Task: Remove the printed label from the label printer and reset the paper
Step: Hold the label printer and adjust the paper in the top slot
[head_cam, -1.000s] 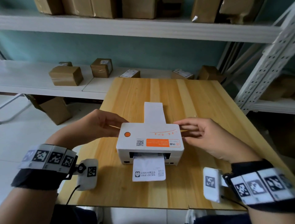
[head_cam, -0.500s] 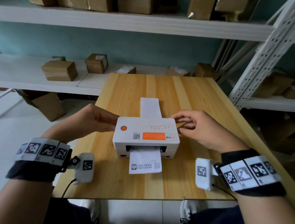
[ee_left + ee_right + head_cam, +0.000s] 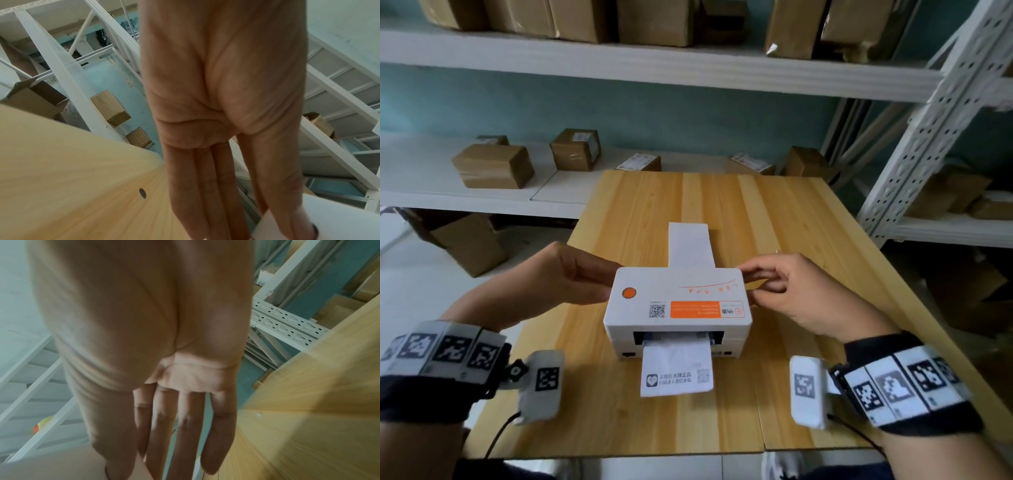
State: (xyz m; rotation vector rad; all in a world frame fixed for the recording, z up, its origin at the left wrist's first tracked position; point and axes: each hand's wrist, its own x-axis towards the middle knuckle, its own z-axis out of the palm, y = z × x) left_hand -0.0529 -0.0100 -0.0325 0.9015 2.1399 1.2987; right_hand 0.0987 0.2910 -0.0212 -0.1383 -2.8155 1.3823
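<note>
A white label printer [image 3: 678,301] with an orange button stands mid-table on the wooden table [image 3: 599,418]. A printed label [image 3: 676,371] hangs out of its front slot onto the wood. A blank paper strip [image 3: 690,245] runs out behind it. My left hand [image 3: 609,281] touches the printer's left side with straight fingers, and the left wrist view shows the thumb [image 3: 287,211] on the white casing [image 3: 339,219]. My right hand [image 3: 748,281] rests against the right side, its fingers [image 3: 174,434] straight in the right wrist view. Neither hand touches the label.
Taped cardboard parcels [image 3: 493,166] sit on the low white shelf behind the table, and more fill the upper shelf [image 3: 654,20]. A perforated white rack upright [image 3: 914,137] stands at the right. An open carton [image 3: 469,243] is on the floor to the left.
Both hands stay at the printer's sides. The head view has shifted a little, and the label and paper strip lie as before.
</note>
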